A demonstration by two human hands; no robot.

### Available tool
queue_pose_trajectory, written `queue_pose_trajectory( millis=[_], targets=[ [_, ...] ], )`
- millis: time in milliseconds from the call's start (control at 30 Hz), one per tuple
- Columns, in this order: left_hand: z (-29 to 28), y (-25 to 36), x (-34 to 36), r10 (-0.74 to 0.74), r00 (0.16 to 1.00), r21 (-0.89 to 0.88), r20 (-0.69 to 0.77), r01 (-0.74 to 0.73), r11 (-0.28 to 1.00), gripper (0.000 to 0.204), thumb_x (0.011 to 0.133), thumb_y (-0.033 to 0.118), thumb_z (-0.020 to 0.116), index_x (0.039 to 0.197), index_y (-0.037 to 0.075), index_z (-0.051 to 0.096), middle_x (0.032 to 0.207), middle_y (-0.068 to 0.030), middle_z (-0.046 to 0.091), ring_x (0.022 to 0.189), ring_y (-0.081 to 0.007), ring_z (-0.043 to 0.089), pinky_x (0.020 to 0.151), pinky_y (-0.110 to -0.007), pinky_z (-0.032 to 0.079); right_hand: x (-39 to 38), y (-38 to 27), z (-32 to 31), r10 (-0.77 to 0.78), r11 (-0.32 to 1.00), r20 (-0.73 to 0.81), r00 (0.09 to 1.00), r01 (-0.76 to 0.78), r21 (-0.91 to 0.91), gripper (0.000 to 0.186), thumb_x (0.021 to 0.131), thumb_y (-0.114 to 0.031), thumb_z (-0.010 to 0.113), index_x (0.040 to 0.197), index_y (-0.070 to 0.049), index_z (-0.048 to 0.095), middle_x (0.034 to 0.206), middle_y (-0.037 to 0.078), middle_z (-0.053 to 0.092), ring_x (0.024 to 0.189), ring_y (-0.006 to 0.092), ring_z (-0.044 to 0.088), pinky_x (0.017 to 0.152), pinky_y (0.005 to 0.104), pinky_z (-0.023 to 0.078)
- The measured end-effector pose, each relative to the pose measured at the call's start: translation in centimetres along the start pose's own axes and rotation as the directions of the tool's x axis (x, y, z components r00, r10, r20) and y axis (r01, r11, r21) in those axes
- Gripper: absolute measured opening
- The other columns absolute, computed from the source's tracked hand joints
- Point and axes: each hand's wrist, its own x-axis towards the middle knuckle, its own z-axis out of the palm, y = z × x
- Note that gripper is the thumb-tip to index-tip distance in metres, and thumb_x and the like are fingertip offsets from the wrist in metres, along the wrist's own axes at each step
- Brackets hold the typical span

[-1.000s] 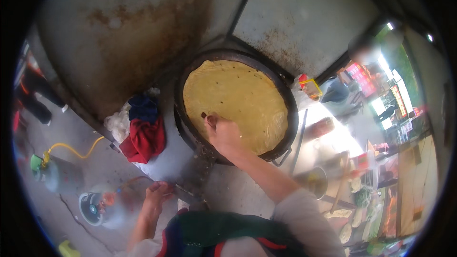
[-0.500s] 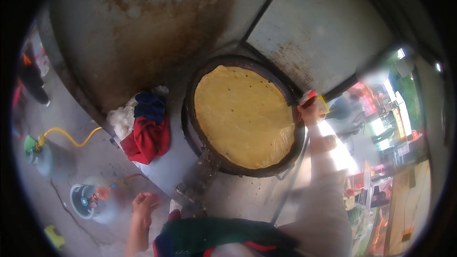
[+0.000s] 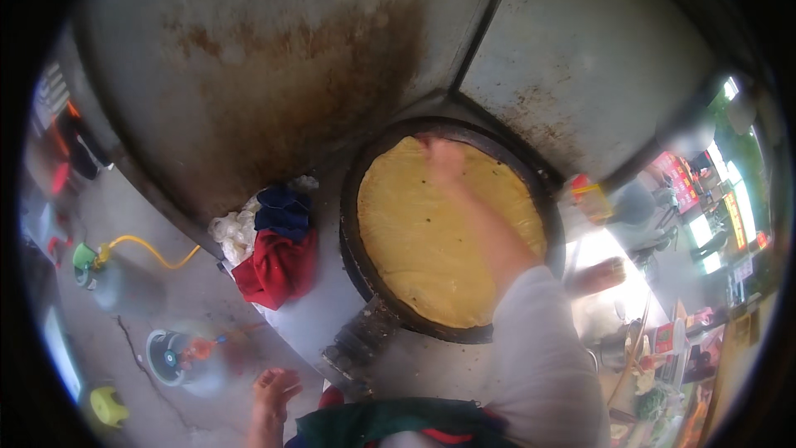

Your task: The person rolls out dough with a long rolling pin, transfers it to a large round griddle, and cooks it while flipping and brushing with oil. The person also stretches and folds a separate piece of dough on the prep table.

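A large round yellow flatbread [image 3: 439,241] with a few dark specks nearly fills a wide dark griddle pan [image 3: 356,245]. My right arm reaches across it. At the far edge of the bread is my right hand [image 3: 446,158], smeared by motion; its fingers seem to touch the bread near the rim, but their grip does not show. My left hand [image 3: 276,390] hangs low at the left, away from the pan, with its fingers curled in and nothing seen in them.
Red cloth [image 3: 278,265], dark blue cloth [image 3: 282,211] and a crumpled whitish bundle [image 3: 236,232] lie left of the pan. Gas cylinders [image 3: 124,282] with a yellow hose [image 3: 153,249] stand on the floor. A rust-stained metal panel [image 3: 290,58] rises behind. A red-and-yellow packet [image 3: 590,197] is at right.
My right hand has moved from the pan's right rim, beside the packet, to the left and far across the flatbread. My left hand stays low. The whole view has shifted slightly.
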Motion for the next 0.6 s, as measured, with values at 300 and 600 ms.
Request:
queue_pose_trajectory(
  millis=[300,600],
  targets=[
    [2.3,1.4,-2.8,0.013,0.998,0.106,0.068,-0.02,0.994,0.009,0.094,0.012,0.063,0.098,0.004,0.061,0.101,-0.016,0.069,0.091,-0.0279,0.068,0.081,-0.043,0.058,-17.3,-12.1,-12.2,-0.238,0.965,0.543,0.806,0.133,0.225,0.015,0.088,-0.021,0.068,0.102,-0.014,0.069,0.088,0.013,0.071,0.084,0.0306,0.069,0.074,0.0424,0.052],
    [2.0,2.1,-2.6,-0.033,0.978,0.197,0.206,-0.008,0.98,0.01,0.094,0.011,0.061,0.1,0.004,0.06,0.102,-0.0151,0.068,0.095,-0.0281,0.067,0.084,-0.044,0.057,-22.6,4.9,-23.6,0.248,0.824,0.243,0.938,-0.336,0.456,0.007,0.08,-0.005,0.075,0.084,-0.005,0.069,0.076,-0.001,0.067,0.068,0.0071,0.061,0.063,0.0242,0.05]
  ],
)
